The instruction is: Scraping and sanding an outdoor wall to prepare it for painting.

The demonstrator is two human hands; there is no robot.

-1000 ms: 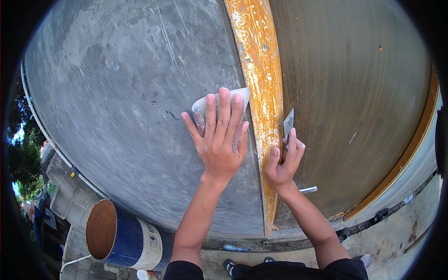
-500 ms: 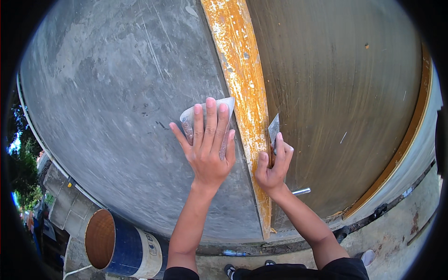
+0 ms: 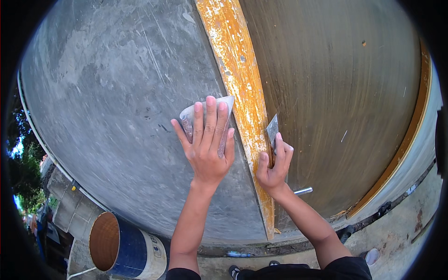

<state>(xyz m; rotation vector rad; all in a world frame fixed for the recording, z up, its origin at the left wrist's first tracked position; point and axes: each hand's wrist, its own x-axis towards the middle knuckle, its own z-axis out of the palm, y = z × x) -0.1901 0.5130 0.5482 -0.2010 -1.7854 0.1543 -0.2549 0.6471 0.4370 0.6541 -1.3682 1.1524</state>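
My left hand (image 3: 208, 154) lies with fingers spread on a pale folded sheet that looks like sandpaper (image 3: 186, 113), pressing it against the grey wall (image 3: 116, 93). The sheet's rough brownish edges turn up beside the fingers, and its pointed corner meets the orange door frame (image 3: 235, 60). To the right, my right hand (image 3: 275, 168) is closed on a small scraper with a pointed metal blade (image 3: 272, 126). Its forefinger stretches along the tool toward the blade. The palm hides most of the scraper's handle. This hand is at the frame's right edge, where white patches show through worn paint.
A brown wood-grained door (image 3: 336, 93) with a silver lever handle (image 3: 303, 191) fills the right side. At lower left stands a blue and white drum (image 3: 133, 247), its mouth facing me. A small cup-like container (image 3: 372, 256) is on the concrete floor at lower right.
The view has shifted slightly, so the wall, frame and drum sit a little differently. Both hands keep nearly the same places and holds.
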